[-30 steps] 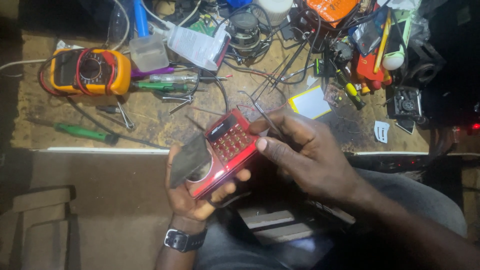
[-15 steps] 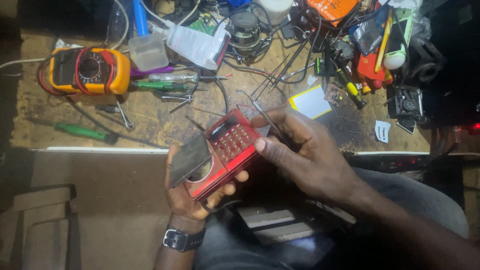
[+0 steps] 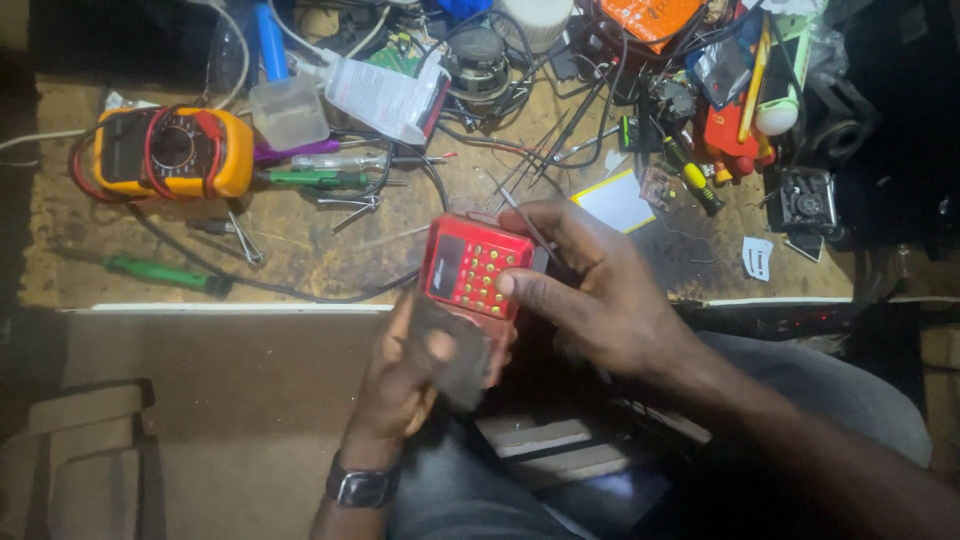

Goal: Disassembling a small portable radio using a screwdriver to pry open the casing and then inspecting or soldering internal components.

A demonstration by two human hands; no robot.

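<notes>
The worktop (image 3: pixel 300 250) is worn, scratched wood, strewn with tools and wires. On its far left lies a rounded yellow meter (image 3: pixel 170 152) with red leads wrapped around it; nearer lies a green screwdriver (image 3: pixel 165 272).

Held over the near edge of the worktop, above the lap, is a small red radio (image 3: pixel 468 275), a glossy plastic box with a dark screen and rows of yellow buttons. Its casing looks closed, so the work appears to be at a checking or pressing stage.

The left hand (image 3: pixel 405 385) cups its lower end, fingers wrapped around it. The right hand (image 3: pixel 600 290) rests its thumb on the buttons while its fingers pinch thin metal tweezers (image 3: pixel 520 215).
</notes>
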